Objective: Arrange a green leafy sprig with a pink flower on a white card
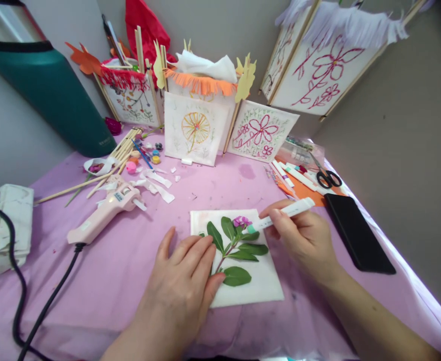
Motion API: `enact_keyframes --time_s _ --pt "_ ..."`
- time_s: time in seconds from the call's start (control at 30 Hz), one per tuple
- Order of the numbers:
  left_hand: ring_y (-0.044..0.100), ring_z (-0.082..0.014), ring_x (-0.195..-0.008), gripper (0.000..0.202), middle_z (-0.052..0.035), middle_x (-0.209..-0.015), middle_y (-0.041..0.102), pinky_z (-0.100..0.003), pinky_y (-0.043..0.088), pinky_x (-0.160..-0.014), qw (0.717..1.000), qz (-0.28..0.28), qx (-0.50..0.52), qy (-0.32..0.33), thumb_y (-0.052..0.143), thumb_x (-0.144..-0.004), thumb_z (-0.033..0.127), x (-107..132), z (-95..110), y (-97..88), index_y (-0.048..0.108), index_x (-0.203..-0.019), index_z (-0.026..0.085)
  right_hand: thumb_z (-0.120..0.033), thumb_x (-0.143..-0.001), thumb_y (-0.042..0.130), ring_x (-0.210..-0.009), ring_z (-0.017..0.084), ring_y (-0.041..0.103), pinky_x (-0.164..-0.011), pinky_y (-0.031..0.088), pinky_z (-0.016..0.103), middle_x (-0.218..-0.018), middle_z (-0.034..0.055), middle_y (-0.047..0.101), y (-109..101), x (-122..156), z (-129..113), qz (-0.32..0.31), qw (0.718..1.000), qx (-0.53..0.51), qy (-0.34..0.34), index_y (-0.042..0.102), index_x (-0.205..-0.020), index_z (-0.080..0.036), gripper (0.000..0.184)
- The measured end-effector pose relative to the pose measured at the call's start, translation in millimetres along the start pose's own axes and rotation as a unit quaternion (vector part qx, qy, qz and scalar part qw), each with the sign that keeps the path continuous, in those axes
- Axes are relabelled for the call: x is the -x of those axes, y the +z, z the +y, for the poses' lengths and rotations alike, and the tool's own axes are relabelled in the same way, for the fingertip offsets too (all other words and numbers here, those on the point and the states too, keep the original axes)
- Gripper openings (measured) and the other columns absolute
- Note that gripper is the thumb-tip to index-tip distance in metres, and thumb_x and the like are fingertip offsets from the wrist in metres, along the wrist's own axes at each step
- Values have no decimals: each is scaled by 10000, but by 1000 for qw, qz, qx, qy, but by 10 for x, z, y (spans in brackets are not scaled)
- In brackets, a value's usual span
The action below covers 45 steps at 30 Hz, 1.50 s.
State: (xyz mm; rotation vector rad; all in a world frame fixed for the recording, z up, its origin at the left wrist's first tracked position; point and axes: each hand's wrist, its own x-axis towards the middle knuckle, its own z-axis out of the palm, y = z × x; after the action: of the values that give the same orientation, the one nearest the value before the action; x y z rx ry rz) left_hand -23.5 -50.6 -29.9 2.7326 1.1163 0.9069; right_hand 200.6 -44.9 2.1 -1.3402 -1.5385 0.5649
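Note:
A white square of fabric or paper (261,291) lies on the purple cloth in front of me. On it rests a leafy sprig (237,276) with a small pink-purple flower (242,220) at its top. My left hand (185,281) lies flat over the left side of the square, its fingers stretched out across the lower stem and some leaves. Between thumb and fingers, my right hand (299,233) grips a white marker (291,209) with a green tip end. That end is beside the flower and upper leaves; whether it touches the square I cannot tell.
To the left lie a pink glue gun (105,208) with a black cord, wooden sticks (121,155) and paint pots (156,159). A teal bottle (51,95) stands behind. Decorated panels (196,128) line the back. At right are a black phone (359,233), scissors (328,179) and several markers (301,176).

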Motion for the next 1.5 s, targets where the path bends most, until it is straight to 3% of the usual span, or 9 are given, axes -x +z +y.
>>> enact_keyframes --time_s 0.2,0.5,0.93,1.13,1.3,1.5 --pt "590 -225 -1044 260 -19 -1116 704 -507 248 -1101 999 -12 3 42 463 -954 276 -54 34 28 649 -1101 171 -245 -928 494 -508 83 536 -487 413 204 -634 -16 606 85 95 30 -55 998 19 -23 646 -826 -159 203" --pt "600 -228 -1022 246 -26 -1112 707 -525 258 -1085 999 -24 0 39 476 -950 263 -30 44 104 653 -1091 170 -201 -923 476 -538 73 556 -524 417 184 -654 -11 614 150 122 42 -97 991 40 -80 627 -825 -146 189" --pt "603 -221 -1008 241 -15 -1102 712 -521 254 -1089 999 -17 1 37 464 -955 259 -36 45 119 665 -1064 185 -185 -905 487 -550 92 574 -518 425 199 -650 -4 628 141 73 46 -67 986 95 -116 622 -814 -155 165" --pt "603 -212 -1010 240 -10 -1102 712 -509 241 -1106 999 -15 -5 30 460 -949 240 -32 55 123 670 -1057 191 -195 -910 467 -521 88 563 -504 429 200 -642 -8 630 160 84 10 -102 986 74 -109 616 -794 -166 192" --pt "603 -214 -1008 238 -11 -1103 712 -513 242 -1102 999 -20 -6 33 465 -946 234 -36 53 120 671 -1057 187 -198 -912 467 -513 88 547 -494 415 204 -632 -9 617 158 79 21 -81 986 97 -111 607 -800 -166 182" --pt "609 -215 -1009 237 2 -1111 711 -514 243 -1097 999 -22 -3 29 466 -950 246 -34 54 123 674 -1047 189 -177 -903 464 -529 87 552 -524 425 200 -639 -5 616 161 80 9 -103 984 74 -124 610 -782 -162 191"
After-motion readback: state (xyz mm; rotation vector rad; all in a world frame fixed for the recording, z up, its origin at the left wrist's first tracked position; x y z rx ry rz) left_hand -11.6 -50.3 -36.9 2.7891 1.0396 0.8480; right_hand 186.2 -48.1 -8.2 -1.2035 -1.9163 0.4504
